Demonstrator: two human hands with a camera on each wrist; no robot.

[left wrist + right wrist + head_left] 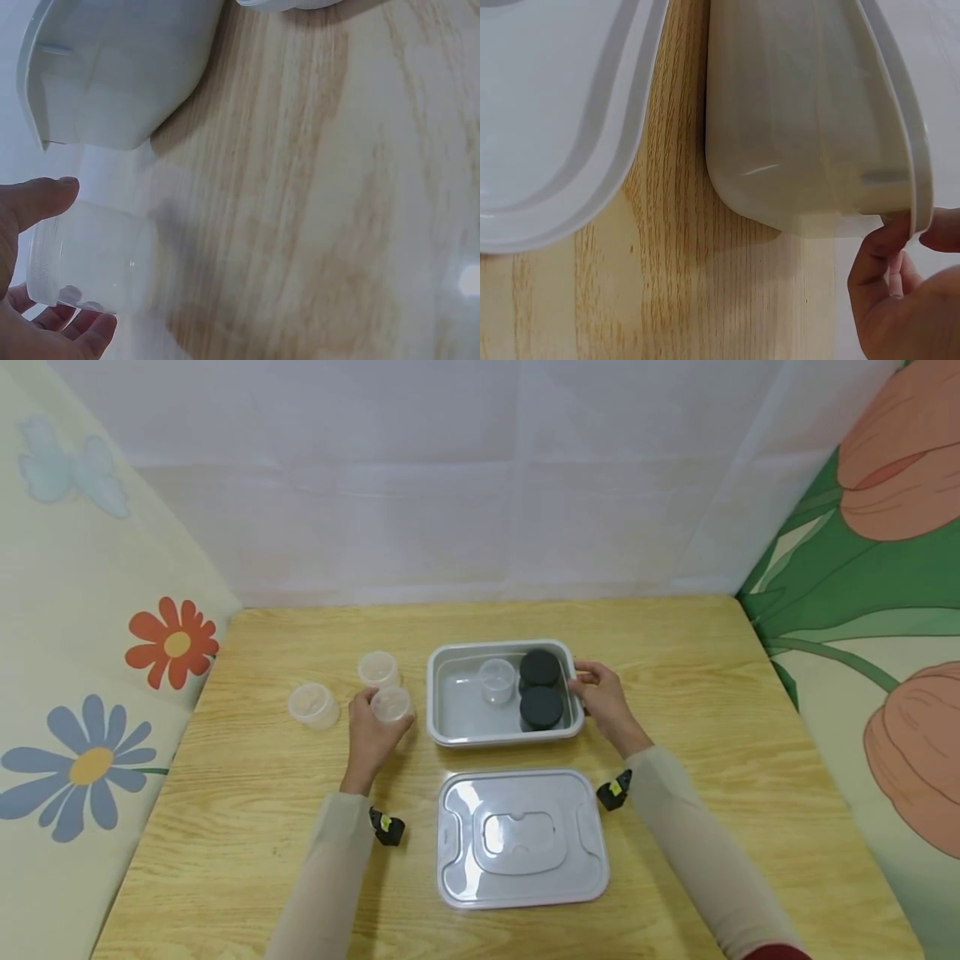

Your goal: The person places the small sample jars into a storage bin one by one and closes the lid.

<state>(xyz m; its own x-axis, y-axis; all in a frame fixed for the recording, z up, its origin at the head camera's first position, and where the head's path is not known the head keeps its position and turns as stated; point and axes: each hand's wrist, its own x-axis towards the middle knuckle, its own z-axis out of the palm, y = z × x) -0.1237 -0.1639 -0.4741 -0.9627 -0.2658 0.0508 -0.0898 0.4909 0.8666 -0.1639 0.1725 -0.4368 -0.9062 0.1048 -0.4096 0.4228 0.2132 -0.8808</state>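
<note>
My left hand (372,737) grips a clear plastic jar (97,259) around its sides, thumb on one side and fingers on the other. In the left wrist view its base hangs close over the wooden table. At the right end of a grey-white plastic bin (465,742), my right hand (606,697) pinches the rim between thumb and fingers. Inside the bin, two black-lidded jars (540,708) stand one behind the other at the right. Beside them is a clear jar (497,683), near the middle of the bin.
Two more clear jars stand left of the bin: one jar (378,668) just behind my left hand, another jar (313,705) farther left. A translucent lid (525,885) lies flat in front of the bin. The wooden table (712,693) meets a white cloth wall (480,543) behind.
</note>
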